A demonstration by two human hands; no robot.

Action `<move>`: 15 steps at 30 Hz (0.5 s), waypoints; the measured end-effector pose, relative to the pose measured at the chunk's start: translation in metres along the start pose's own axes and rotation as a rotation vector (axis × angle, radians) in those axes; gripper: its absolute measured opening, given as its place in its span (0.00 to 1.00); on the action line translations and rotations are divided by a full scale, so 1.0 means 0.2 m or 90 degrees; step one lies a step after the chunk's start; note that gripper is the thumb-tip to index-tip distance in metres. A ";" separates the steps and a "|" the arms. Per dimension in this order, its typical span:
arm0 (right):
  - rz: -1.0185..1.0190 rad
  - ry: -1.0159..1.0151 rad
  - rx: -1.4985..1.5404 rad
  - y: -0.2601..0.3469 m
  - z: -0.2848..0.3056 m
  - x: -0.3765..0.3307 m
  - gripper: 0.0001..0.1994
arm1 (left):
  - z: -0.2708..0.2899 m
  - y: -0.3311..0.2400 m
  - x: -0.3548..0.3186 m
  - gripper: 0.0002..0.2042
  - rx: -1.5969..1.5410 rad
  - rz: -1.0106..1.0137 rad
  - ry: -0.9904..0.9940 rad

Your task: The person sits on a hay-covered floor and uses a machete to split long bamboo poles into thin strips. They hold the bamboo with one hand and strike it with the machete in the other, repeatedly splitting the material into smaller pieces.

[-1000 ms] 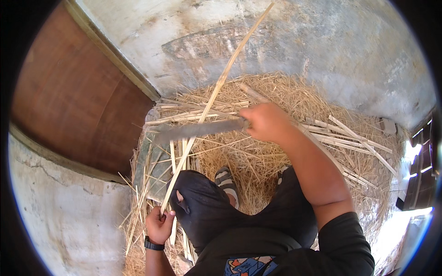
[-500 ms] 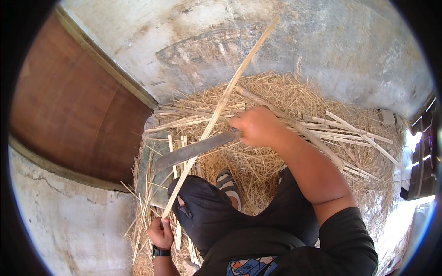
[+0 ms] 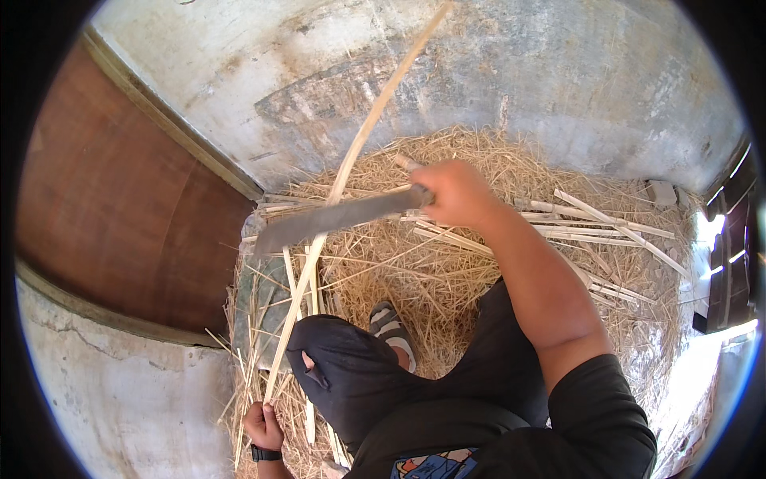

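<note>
My right hand [image 3: 456,194] is closed round the handle of a machete [image 3: 343,217], its dark, wide blade pointing left and slightly blurred. The blade crosses a long pale bamboo strip [image 3: 369,128]; whether they touch I cannot tell. Low on the left, my left hand [image 3: 264,426] grips the strip's near end, beside my left knee. From there the strip slants up and to the right, its far end standing out before the wall. The machete's handle is mostly hidden inside my fist.
Split bamboo strips [image 3: 594,233] lie on the right over a bed of fibrous shavings [image 3: 447,311]. More strips [image 3: 311,415] lie by my left leg. A stained wall [image 3: 558,104] rises ahead, and a brown door panel [image 3: 136,191] stands at left.
The machete and my right hand have moved slightly up and away from my lap. My left hand has shifted down and left, drawing the bamboo strip with it.
</note>
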State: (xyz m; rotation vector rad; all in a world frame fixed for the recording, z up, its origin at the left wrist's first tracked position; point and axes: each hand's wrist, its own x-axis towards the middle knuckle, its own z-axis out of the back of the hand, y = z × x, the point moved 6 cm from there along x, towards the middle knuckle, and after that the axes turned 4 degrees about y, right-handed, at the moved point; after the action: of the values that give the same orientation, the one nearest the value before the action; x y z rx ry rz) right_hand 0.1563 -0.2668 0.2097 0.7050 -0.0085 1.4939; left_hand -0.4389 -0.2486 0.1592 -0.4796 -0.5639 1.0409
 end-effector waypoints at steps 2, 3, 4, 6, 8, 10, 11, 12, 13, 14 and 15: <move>-0.112 -0.029 0.043 -0.11 0.08 -0.02 0.10 | 0.04 0.04 -0.02 0.22 0.015 0.011 0.011; -0.167 -0.073 0.053 -0.17 0.14 -0.04 0.09 | 0.06 0.07 -0.03 0.22 0.023 0.016 0.017; -0.218 -0.120 0.064 -0.20 0.19 -0.06 0.09 | 0.08 0.08 -0.03 0.23 0.018 0.010 0.007; -0.235 -0.079 0.101 -0.17 0.18 -0.05 0.11 | 0.11 0.10 -0.06 0.24 0.007 0.000 -0.007; -0.162 -0.078 0.063 -0.15 0.17 -0.04 0.13 | 0.13 0.13 -0.08 0.24 0.002 -0.003 -0.017; 0.003 -0.119 -0.048 -0.12 0.16 -0.04 0.15 | 0.14 0.12 -0.07 0.24 0.026 -0.024 -0.031; -0.061 -0.103 -0.009 -0.18 0.16 -0.04 0.16 | 0.14 0.09 -0.07 0.24 0.038 -0.033 -0.037; -0.125 -0.087 0.031 -0.24 0.16 -0.06 0.16 | 0.14 0.07 -0.07 0.23 0.035 -0.020 -0.045; -0.185 -0.074 0.071 -0.28 0.17 -0.06 0.17 | 0.16 0.07 -0.07 0.23 0.060 -0.032 -0.044; -0.245 -0.093 0.084 -0.31 0.19 -0.08 0.17 | 0.19 0.08 -0.08 0.23 0.084 -0.045 -0.043; -0.306 -0.112 0.098 -0.33 0.20 -0.10 0.18 | 0.21 0.09 -0.09 0.22 0.109 -0.056 -0.042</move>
State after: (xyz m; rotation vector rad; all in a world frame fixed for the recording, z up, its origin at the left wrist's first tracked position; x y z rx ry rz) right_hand 0.2305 -0.2975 0.2056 0.8900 0.1348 0.9768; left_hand -0.4848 -0.2520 0.1765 -0.2687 -0.5440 1.0128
